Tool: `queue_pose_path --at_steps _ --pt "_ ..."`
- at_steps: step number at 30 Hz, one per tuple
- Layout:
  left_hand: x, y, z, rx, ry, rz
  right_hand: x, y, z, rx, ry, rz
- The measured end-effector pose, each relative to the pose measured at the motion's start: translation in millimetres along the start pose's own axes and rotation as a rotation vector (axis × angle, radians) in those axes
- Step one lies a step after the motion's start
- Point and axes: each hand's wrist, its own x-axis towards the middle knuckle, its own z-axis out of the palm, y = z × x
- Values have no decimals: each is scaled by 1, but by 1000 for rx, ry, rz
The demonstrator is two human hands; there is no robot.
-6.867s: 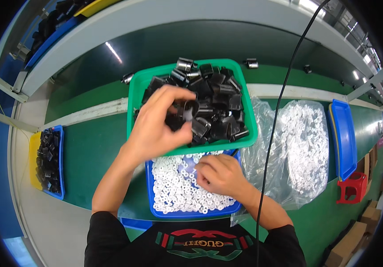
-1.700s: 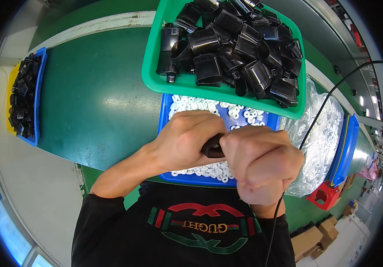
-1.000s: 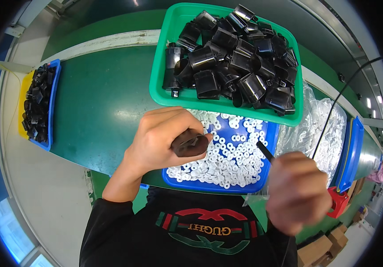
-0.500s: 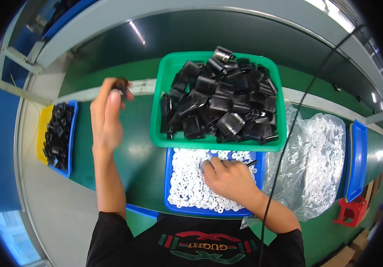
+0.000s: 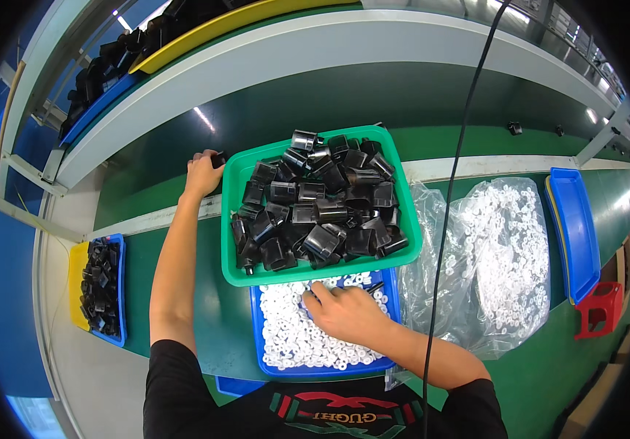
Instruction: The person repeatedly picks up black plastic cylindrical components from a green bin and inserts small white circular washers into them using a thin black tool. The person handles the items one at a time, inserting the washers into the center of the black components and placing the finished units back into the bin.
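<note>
My left hand (image 5: 203, 175) is closed around a small black plastic part (image 5: 218, 159) beside the far left corner of a green tray (image 5: 228, 219). That tray is heaped with glossy black plastic housings (image 5: 322, 212). Closer to me, my right hand (image 5: 340, 313) is closed over a blue tray (image 5: 262, 344) of small white ring-shaped washers (image 5: 307, 344). A thin dark pen-like tool (image 5: 375, 287) sticks out from behind its fingers, which hide the rest. The green tray overlaps the blue tray's far edge.
A clear plastic bag of white rings (image 5: 508, 256) lies to the right, beside stacked blue trays (image 5: 576, 234). At left, a blue-and-yellow bin pair (image 5: 119, 293) holds black parts. A black cable (image 5: 450, 190) hangs across the view. More filled trays (image 5: 205, 33) sit on the upper shelf.
My left hand has moved away from me to the green tray's far left corner, still with a black part. My right hand stays over the washers. The whole view has shifted.
</note>
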Motion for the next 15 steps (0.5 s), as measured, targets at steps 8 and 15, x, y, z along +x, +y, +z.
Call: queue_pose_path --at_steps 8,15 --pt "4 3 -21 -30 -84 -68 -3 -1 1 15 -62 -40" --pt "-7 129 -74 -398 -45 406 -3 -2 -2 29 -97 -14"
